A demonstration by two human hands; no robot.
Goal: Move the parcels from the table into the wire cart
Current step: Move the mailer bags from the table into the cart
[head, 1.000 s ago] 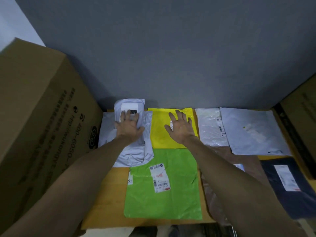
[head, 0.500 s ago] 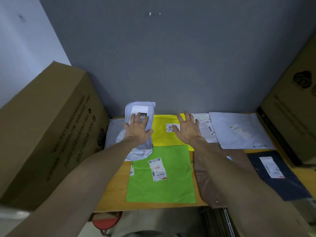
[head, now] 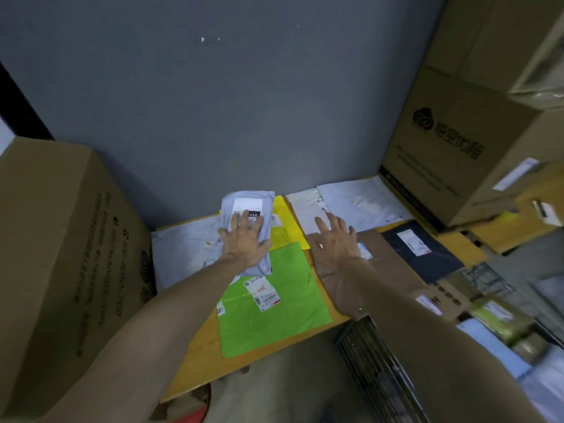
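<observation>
Both grips open: left hand (head: 245, 243) presses the grey parcel (head: 268, 206) (by the table (head: 198, 355)'s back edge), right hand (head: 335, 241) spread flat.

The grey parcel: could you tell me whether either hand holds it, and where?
Not gripped: the left hand lies flat, fingers spread, on top of the grey parcel, over its label. The right hand holds nothing.

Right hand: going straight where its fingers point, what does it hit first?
The right hand points at the left white mailer just past its fingertips; that comes first, then the grey wall. Height above it is unclear.
</observation>
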